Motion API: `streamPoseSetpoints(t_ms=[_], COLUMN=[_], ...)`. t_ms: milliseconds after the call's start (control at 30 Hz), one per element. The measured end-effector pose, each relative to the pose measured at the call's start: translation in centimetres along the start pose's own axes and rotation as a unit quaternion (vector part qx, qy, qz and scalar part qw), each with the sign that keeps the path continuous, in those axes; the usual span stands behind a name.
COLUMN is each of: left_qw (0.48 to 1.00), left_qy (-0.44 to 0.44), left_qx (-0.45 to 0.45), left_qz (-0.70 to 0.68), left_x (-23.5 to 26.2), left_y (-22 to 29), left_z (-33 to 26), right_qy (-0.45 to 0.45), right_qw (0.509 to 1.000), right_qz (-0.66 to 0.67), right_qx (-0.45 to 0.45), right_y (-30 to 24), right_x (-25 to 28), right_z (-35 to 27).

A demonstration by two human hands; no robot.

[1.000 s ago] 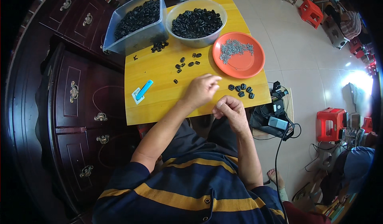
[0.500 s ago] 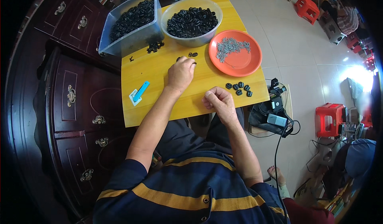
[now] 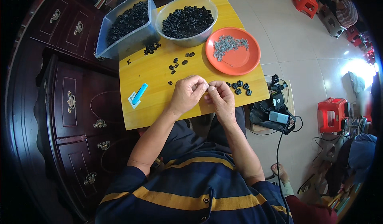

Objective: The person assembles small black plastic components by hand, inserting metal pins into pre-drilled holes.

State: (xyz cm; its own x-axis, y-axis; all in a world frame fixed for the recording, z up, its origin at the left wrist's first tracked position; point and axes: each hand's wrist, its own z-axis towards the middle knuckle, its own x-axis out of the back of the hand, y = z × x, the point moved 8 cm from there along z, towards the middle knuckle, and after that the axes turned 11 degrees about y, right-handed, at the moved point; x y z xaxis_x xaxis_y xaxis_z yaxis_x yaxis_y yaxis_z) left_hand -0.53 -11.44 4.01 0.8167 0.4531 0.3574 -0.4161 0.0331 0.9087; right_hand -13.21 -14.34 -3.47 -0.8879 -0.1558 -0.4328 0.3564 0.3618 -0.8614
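Observation:
Over the near part of the yellow table [image 3: 153, 106], my left hand [image 3: 187, 94] and my right hand [image 3: 222, 101] meet at the fingertips. Both are closed in a pinch, and whatever sits between the fingers is hidden by them. Ahead of my left hand lie several small black oval pieces [image 3: 184, 62]. Just right of my right hand is a group of black oval pieces [image 3: 239, 83], partly covered by that hand. Beyond it stands an orange plate [image 3: 252, 60] with a heap of small grey pieces [image 3: 228, 45].
A clear round tub [image 3: 190, 42] and a clear rectangular bin [image 3: 133, 46], both full of black pieces, stand at the back. A blue-handled tool [image 3: 140, 93] lies at left. Dark wooden drawers [image 3: 68, 100] border the left side; cables and a black bag [image 3: 259, 118] sit at right.
My left hand has come back from the far pieces to meet my right hand, uncovering several black pieces. The view has shifted slightly.

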Motion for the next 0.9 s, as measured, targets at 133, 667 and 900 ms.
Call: streamPoseSetpoints(t_ms=[133, 667, 900], left_qw=[0.998, 0.891, 0.862], left_qy=[-0.056, -0.219, -0.24], left_qx=[0.017, -0.247, -0.315], left_qz=[0.009, 0.311, 0.316], left_x=[-0.7, -11.9, -13.2], left_y=[-0.2, 0.4, 0.8], left_z=[0.6, 10.4, 11.1], right_qy=[-0.003, -0.044, -0.034], right_qw=[1.0, 0.985, 0.99], right_qz=[0.002, -0.146, -0.121], right_qx=[0.008, 0.077, 0.069], right_y=[-0.6, 0.0, -0.7], right_x=[0.5, 0.3, 0.4], right_z=[-0.1, 0.2, 0.1])
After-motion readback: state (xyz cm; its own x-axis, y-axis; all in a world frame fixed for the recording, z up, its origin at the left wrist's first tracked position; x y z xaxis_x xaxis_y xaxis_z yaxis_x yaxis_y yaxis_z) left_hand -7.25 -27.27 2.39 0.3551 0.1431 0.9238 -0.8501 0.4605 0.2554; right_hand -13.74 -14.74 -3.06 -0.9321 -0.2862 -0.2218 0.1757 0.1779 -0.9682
